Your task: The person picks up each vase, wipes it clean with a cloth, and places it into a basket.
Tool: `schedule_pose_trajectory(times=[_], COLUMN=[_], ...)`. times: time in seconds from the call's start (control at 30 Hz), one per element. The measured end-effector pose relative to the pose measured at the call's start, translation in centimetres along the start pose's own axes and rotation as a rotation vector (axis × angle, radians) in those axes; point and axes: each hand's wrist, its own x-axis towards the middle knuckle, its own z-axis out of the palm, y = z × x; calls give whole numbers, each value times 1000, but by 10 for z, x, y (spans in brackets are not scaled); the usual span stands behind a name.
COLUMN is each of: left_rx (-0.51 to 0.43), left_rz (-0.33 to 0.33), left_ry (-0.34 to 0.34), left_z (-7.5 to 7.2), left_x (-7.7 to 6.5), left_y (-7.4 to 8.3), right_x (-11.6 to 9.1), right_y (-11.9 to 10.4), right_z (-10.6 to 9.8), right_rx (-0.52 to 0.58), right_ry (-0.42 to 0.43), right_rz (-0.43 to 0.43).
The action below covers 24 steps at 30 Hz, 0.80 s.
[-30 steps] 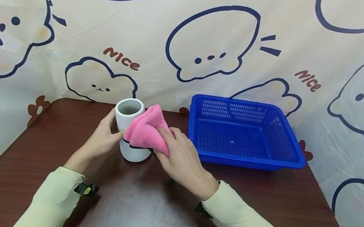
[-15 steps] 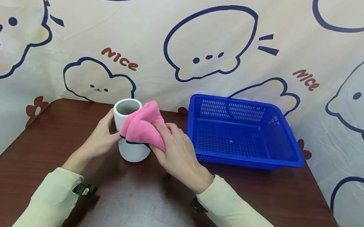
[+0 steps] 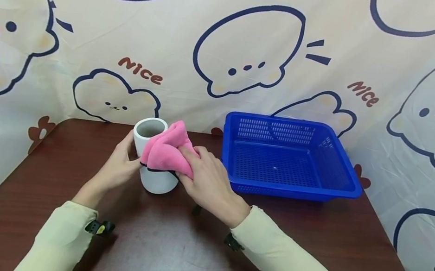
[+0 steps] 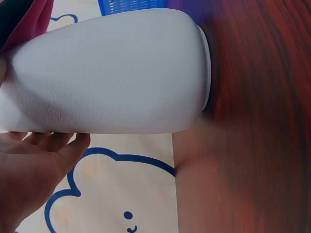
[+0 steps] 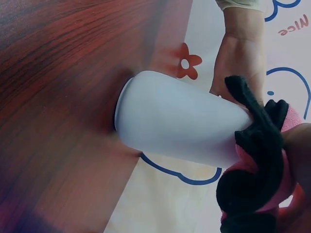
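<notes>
A white vase (image 3: 157,183) with a round open mouth stands upright on the dark wooden table, left of centre. My left hand (image 3: 116,168) grips its left side, thumb toward the front; in the left wrist view several fingertips (image 4: 73,143) lie along the vase wall. From the right, my right hand (image 3: 212,184) holds a bunched pink cloth (image 3: 169,149) with dark edging against the upper front of the vase. That cloth hides part of the rim and the vase's middle. In the right wrist view the dark edging (image 5: 269,145) hangs folded beside the vase's upper end.
A blue plastic basket (image 3: 285,190) with perforated walls stands at the back right of the table (image 3: 166,249). Behind and along both sides hangs a pale curtain (image 3: 133,24) printed with cartoon outlines.
My right hand has moved the pink cloth slightly left across the front of the vase. The left hand keeps its grip; the whole view has shifted a little.
</notes>
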Motion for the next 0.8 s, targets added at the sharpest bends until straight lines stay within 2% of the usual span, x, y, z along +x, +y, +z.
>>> schedule_pose_trajectory(times=[0.37,0.8], left_rx=[9,11], left_rz=[-28,-17], left_ry=[5,11], left_z=[0,1], left_x=[-1,0], left_y=[-1,-1], right_x=[1,-2], right_y=[-1,1], right_z=[1,5], right_rx=[-16,-19], right_ry=[-33,-59], right_rz=[3,10])
